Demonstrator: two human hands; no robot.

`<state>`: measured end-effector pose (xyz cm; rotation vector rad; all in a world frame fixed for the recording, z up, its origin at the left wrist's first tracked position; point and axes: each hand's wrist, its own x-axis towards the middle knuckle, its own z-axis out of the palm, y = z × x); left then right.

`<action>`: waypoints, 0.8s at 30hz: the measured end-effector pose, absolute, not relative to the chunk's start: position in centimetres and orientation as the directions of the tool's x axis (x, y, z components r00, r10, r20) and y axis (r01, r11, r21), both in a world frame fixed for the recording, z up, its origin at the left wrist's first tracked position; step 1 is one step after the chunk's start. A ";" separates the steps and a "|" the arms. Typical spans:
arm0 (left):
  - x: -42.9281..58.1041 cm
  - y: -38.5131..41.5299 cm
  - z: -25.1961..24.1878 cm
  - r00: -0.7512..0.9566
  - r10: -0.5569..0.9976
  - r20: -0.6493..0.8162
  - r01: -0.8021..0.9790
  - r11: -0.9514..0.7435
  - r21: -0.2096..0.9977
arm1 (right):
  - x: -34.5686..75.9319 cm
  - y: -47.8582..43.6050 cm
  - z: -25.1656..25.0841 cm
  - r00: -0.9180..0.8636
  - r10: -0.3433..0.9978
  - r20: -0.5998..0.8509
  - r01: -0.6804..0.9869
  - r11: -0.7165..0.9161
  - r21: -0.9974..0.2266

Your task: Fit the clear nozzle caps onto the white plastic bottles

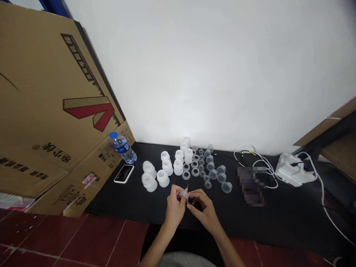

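Observation:
Over the front of the black table, both hands meet at a translucent collar ring (pixel 183 194) with a pale pointed nipple-like tip standing up from it. My left hand (pixel 175 205) is closed, pinching the ring between thumb and fingers. At the ring's right side, my right hand (pixel 203 208) is bent with its thumb and fingertips on the piece. Beyond them stand several white bottles (pixel 163 178); two at the left wear clear domed caps (pixel 147 180). To their right lie rows of collar rings (pixel 195 172), small nipple-like pieces (pixel 207 184) and loose clear domed caps (pixel 226 187).
A water bottle (pixel 123 147) and a white phone-like device (pixel 124 174) lie at the left beside a large cardboard box (pixel 50 92). On the right are a blurred dark object (pixel 250 189), white cables (pixel 267 168) and a white power strip (pixel 290 172). A white wall (pixel 217 74) backs the table.

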<state>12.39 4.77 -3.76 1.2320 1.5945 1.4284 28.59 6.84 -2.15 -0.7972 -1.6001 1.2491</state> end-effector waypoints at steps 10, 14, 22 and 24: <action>12.4 4.8 -3.6 -0.385 0.916 0.110 0.157 -0.052 0.986 | 28.5 6.6 -1.5 -0.392 0.868 0.305 -0.038 0.315 -0.948; 12.3 5.0 -3.7 -0.396 0.909 0.132 0.171 -0.068 0.983 | 28.4 6.6 -1.8 -0.385 0.874 0.297 -0.069 0.294 -0.953; 11.6 5.5 -3.2 -0.336 0.913 0.229 0.160 -0.184 0.970 | 28.3 6.6 -2.7 -0.333 0.921 0.203 -0.070 0.190 -0.979; 11.4 5.6 -3.0 -0.337 0.913 0.231 0.132 -0.197 0.971 | 28.1 6.7 -3.2 -0.268 0.951 0.157 -0.117 0.130 -0.985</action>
